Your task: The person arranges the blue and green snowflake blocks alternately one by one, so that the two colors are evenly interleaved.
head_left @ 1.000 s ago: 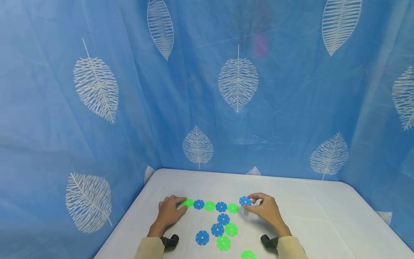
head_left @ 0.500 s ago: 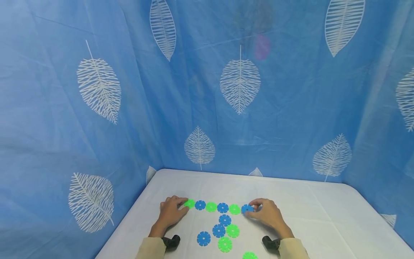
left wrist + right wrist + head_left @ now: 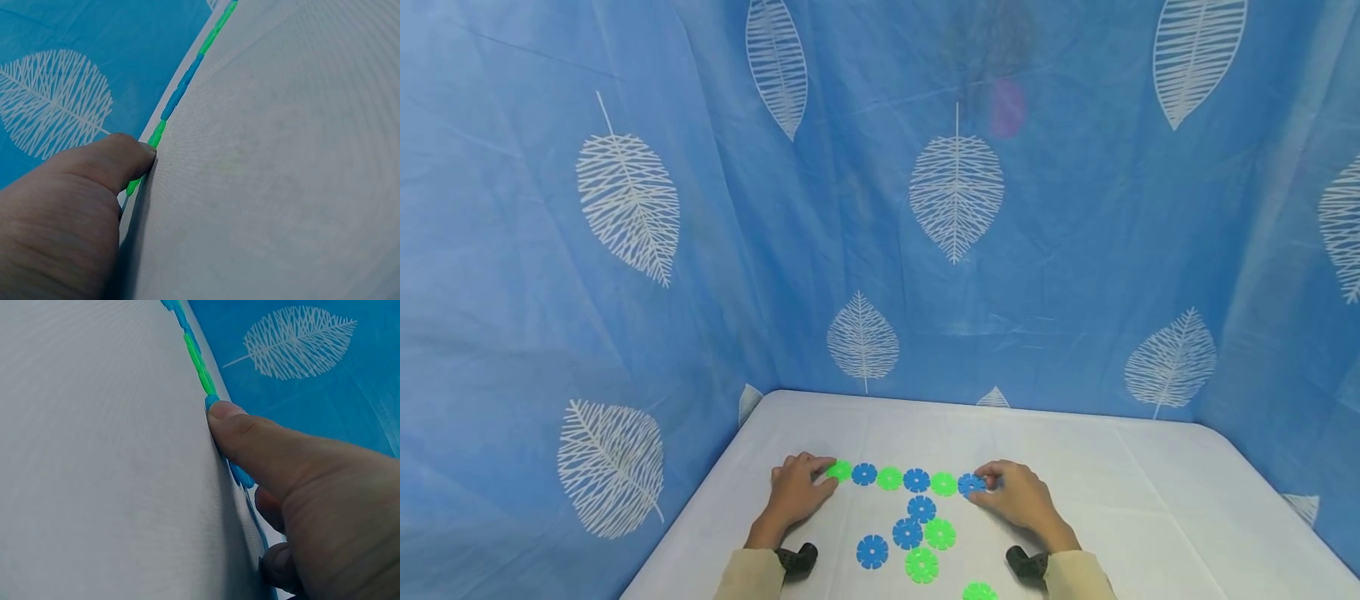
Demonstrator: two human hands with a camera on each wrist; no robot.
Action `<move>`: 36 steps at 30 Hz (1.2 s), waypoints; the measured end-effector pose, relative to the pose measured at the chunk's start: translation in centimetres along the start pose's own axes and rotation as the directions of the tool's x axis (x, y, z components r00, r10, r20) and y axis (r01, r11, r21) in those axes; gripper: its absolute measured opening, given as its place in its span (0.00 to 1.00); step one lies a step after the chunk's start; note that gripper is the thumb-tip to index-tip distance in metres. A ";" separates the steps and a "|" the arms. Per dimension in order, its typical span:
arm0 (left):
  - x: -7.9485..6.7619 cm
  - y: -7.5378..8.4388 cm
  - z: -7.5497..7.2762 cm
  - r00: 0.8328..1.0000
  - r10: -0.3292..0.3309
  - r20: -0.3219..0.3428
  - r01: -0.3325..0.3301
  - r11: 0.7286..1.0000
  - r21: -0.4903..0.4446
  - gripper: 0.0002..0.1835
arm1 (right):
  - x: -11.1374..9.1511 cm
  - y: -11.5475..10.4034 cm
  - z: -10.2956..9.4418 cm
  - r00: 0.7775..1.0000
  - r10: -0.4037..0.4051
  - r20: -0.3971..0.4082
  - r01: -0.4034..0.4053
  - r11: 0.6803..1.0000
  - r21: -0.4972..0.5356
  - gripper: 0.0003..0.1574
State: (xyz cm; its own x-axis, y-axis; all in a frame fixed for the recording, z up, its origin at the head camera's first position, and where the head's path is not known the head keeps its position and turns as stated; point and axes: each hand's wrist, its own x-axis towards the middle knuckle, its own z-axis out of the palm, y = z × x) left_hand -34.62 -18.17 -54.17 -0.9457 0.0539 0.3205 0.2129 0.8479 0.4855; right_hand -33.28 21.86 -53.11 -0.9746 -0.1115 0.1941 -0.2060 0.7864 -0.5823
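A row of notched plastic discs, alternating green and blue, lies flat across the white table. My left hand (image 3: 797, 490) pinches the green disc (image 3: 840, 472) at the row's left end between thumb and fingers; in the left wrist view the thumb covers part of this green disc (image 3: 132, 186). At the right end, my right hand (image 3: 1017, 496) pinches a blue disc (image 3: 970, 485) by its edge, close beside a green disc (image 3: 943, 483). The right wrist view shows the thumb over the held blue disc (image 3: 242, 475), in line with its green neighbour (image 3: 199, 364).
Nearer me lie more loose discs: a blue disc (image 3: 872, 552), a green disc (image 3: 922, 565), another green disc (image 3: 940, 533) and several others. One green disc (image 3: 979, 592) is cut by the bottom frame edge. A blue leaf-print curtain (image 3: 1060, 250) hangs behind the table (image 3: 1097, 467).
My right hand has brought the blue disc down and nearer, from above the row's right end into line beside the green disc. My left hand keeps its hold on the left-end green disc.
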 end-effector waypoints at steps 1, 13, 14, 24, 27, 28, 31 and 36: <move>0.0 0.0 0.0 1.000 -0.002 0.000 0.002 1.000 -0.004 0.19 | 0.0 0.0 0.0 1.000 -0.003 0.004 0.003 1.000 -0.003 0.21; -0.1 -0.1 0.1 1.000 -0.012 0.006 0.012 1.000 -0.004 0.19 | -0.1 0.2 0.1 0.999 -0.018 0.030 0.018 1.000 -0.004 0.24; -0.1 -0.1 0.1 1.000 -0.009 0.005 0.009 1.000 -0.003 0.19 | -0.1 0.2 0.1 0.999 -0.017 0.031 0.017 1.000 -0.002 0.24; 0.0 -0.1 0.1 1.000 -0.002 0.007 0.002 1.000 0.001 0.19 | 0.0 0.3 0.0 1.000 -0.021 0.021 0.021 1.000 -0.022 0.24; 0.0 0.0 0.0 1.000 -0.004 0.007 0.004 1.000 0.001 0.19 | -0.1 0.3 -0.1 1.000 -0.021 0.016 0.022 1.000 -0.016 0.23; 0.0 0.0 0.0 1.000 -0.004 0.007 0.004 1.000 0.001 0.19 | -0.1 0.2 -0.1 1.000 -0.021 0.013 0.021 1.000 -0.016 0.23; -0.1 0.0 -0.1 1.000 -0.004 0.005 0.004 1.000 -0.001 0.19 | -0.2 0.2 -0.1 1.000 -0.016 0.010 0.016 1.000 -0.010 0.23; -0.1 0.0 -0.1 1.000 -0.005 0.014 0.005 1.000 0.000 0.19 | -0.2 0.2 0.1 1.000 -0.005 0.005 0.005 1.000 -0.015 0.24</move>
State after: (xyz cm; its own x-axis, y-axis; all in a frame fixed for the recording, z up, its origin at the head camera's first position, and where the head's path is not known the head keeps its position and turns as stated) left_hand -34.51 -18.20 -54.06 -0.9501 0.0566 0.3067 0.2079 0.8480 0.4875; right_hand -33.18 22.02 -53.34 -0.9741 -0.1181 0.1927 -0.2091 0.7952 -0.5692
